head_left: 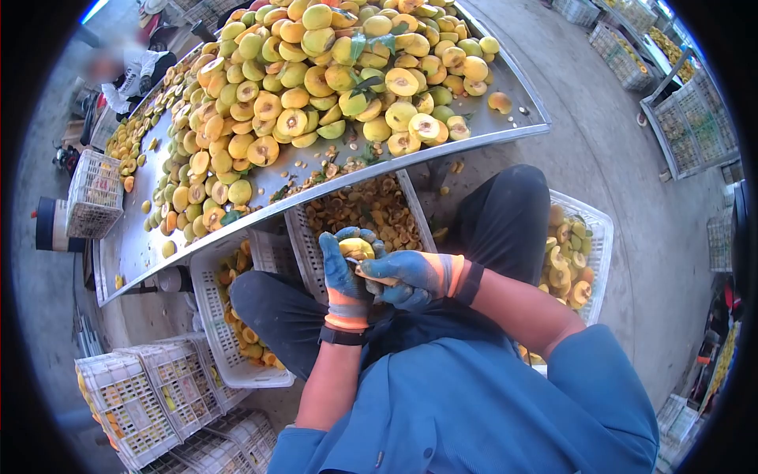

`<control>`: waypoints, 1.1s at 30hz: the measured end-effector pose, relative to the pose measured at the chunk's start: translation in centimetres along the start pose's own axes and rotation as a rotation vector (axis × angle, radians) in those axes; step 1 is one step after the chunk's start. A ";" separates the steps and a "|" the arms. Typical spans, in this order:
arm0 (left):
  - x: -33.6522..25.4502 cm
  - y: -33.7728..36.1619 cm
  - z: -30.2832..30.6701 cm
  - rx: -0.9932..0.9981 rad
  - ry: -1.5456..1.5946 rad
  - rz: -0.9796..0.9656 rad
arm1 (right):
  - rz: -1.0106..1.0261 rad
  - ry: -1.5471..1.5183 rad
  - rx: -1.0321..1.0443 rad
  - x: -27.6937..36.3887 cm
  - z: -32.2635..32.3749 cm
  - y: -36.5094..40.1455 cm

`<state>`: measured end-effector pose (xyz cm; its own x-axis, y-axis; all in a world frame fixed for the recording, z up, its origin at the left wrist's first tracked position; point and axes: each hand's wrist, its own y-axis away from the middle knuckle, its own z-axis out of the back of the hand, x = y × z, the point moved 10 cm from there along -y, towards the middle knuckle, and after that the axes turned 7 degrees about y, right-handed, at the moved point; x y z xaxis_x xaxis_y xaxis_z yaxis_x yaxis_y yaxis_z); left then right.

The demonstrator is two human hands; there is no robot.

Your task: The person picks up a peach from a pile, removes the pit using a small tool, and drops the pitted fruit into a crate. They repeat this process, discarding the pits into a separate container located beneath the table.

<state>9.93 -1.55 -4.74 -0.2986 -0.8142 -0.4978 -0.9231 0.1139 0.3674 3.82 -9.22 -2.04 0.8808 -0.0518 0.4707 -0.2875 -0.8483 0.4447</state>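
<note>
My left hand (345, 272), in a blue-coated glove with an orange cuff, is closed around a yellow peach (357, 250). Against the near side of that fruit, my right hand (410, 276), gloved the same way, grips a small hand tool (362, 269). Only a pale end and a bit of dark metal show of the tool; the rest is hidden by the fingers. Both hands are above my lap, close together. Just beyond them, a white crate (416, 201) holds brown pits and scraps.
A metal-edged table (505, 118) ahead bears a large heap of halved peaches (292, 95). Crates of peach halves stand by my left knee (229, 347) and right knee (604, 237). Stacked crates (142, 403) are at lower left. Another person (134, 75) sits at the table's far left.
</note>
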 end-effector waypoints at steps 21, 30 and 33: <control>-28.1 10.1 9.7 -0.665 -0.923 -1.012 | 0.226 1.208 -0.540 3.1 2.0 -0.9; -20.5 -3.0 -7.7 -0.024 -1.362 -0.993 | 0.222 0.975 -0.629 2.8 3.9 0.1; -13.9 -14.0 -10.2 -0.078 -1.650 -0.762 | 0.262 0.948 -0.660 3.4 5.1 1.1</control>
<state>29.53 2.39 5.05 0.1845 0.6707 -0.7184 -0.9595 -0.0355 -0.2795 8.44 -13.03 -3.88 0.2151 0.4638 0.8594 -0.8011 -0.4195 0.4269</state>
